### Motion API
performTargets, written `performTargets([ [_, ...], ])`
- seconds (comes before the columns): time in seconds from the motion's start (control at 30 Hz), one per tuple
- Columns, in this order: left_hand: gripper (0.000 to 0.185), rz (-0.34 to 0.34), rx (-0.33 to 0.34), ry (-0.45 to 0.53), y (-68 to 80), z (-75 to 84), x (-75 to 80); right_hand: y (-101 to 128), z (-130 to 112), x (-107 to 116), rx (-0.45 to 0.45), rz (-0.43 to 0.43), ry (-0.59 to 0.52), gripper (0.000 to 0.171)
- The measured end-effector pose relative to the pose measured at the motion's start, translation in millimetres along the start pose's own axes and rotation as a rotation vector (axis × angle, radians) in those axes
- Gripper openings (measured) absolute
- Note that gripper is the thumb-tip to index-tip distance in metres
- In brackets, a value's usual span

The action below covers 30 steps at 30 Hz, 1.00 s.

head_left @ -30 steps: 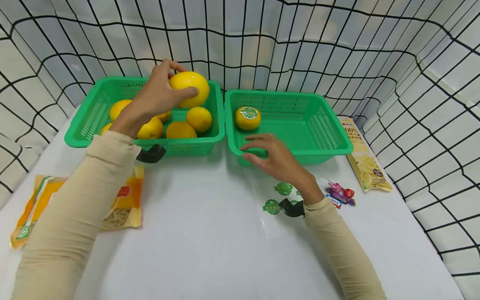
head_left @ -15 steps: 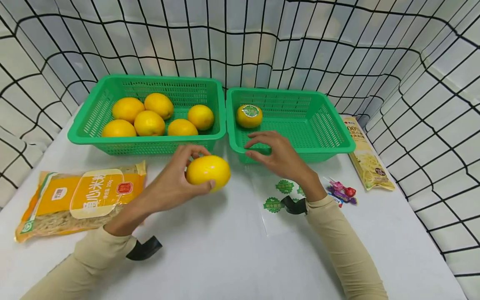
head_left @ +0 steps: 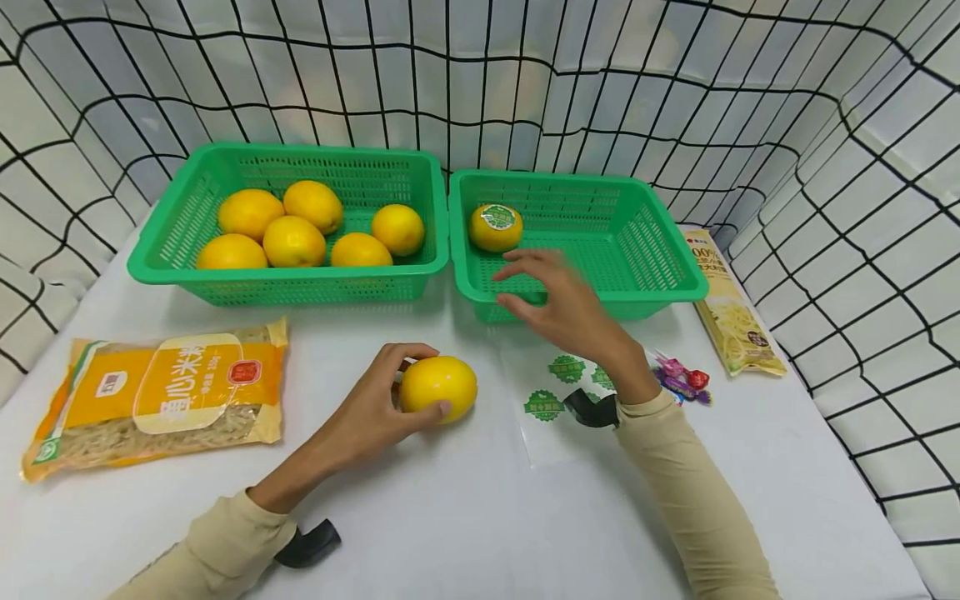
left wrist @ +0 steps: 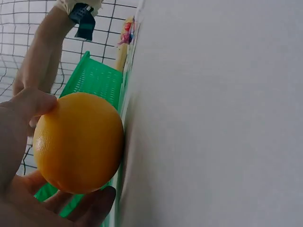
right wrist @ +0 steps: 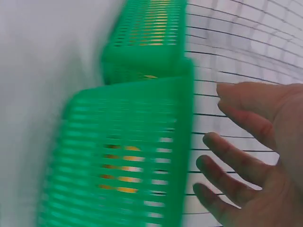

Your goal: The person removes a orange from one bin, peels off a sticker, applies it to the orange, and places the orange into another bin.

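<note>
My left hand (head_left: 384, 402) grips a yellow lemon (head_left: 441, 388) low over the white table, thumb on one side and fingers round the other. Large in the left wrist view is that same lemon (left wrist: 79, 144), its skin smooth with no label showing. Over the near rim of the right green basket (head_left: 660, 297), my right hand (head_left: 566, 300) holds nothing, its fingers loosely bent and apart. Inside that basket lies one lemon (head_left: 496, 227) with a green-and-white sticker on top. Several more lemons (head_left: 294, 242) lie in the left green basket (head_left: 300, 292).
A clear sheet with green stickers (head_left: 543, 406) lies partly under my right forearm. Wrapped candies (head_left: 684, 382) sit beside it. A noodle packet (head_left: 731, 308) is at the right, an orange food bag (head_left: 161, 396) at the left. Black wire mesh (head_left: 495, 92) stands behind the baskets.
My left hand has carried the lemon out of the left basket, toward me and rightward, down to the table's middle. My right hand has shifted only slightly.
</note>
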<state>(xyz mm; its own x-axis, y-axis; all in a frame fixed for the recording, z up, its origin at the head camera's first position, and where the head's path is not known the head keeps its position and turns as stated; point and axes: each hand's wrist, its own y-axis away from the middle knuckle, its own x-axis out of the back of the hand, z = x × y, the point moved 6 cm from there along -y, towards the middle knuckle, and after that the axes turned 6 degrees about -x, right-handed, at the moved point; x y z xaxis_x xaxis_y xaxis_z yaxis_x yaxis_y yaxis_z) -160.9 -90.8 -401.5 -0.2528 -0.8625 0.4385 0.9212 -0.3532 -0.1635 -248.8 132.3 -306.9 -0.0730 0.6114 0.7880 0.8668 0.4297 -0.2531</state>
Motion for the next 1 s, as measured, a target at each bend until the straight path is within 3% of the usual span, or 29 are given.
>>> performTargets([
  [0.1,0.056,0.008,-0.032,0.012,1.5,0.7,4.6,8.4,-16.0,15.5,0.052,0.060,0.029,0.019],
  [0.17,0.057,0.007,-0.046,0.014,2.4,1.1,7.0,16.6,-23.6,19.1,0.105,0.047,0.048,0.015],
  [0.27,0.059,0.002,-0.064,0.014,3.5,1.1,9.2,33.2,-21.0,8.9,0.114,-0.104,0.097,0.017],
  [0.4,0.061,-0.012,-0.062,0.048,4.7,-1.8,9.0,61.3,8.6,-17.3,-0.024,-0.380,0.165,0.031],
  [0.5,0.061,-0.019,-0.055,0.081,5.0,-4.3,8.7,78.3,30.1,-29.4,-0.107,-0.481,0.192,0.038],
  [0.63,0.062,-0.032,-0.050,0.099,3.4,-5.3,7.4,88.9,47.5,-35.1,-0.151,-0.482,0.166,0.036],
  [0.77,0.063,-0.042,-0.039,0.093,3.8,-5.8,8.0,92.3,53.2,-38.1,-0.172,-0.488,0.100,0.024],
  [1.0,0.064,-0.039,-0.032,0.095,6.9,-6.5,11.4,90.5,52.5,-38.6,-0.168,-0.465,0.104,0.036],
])
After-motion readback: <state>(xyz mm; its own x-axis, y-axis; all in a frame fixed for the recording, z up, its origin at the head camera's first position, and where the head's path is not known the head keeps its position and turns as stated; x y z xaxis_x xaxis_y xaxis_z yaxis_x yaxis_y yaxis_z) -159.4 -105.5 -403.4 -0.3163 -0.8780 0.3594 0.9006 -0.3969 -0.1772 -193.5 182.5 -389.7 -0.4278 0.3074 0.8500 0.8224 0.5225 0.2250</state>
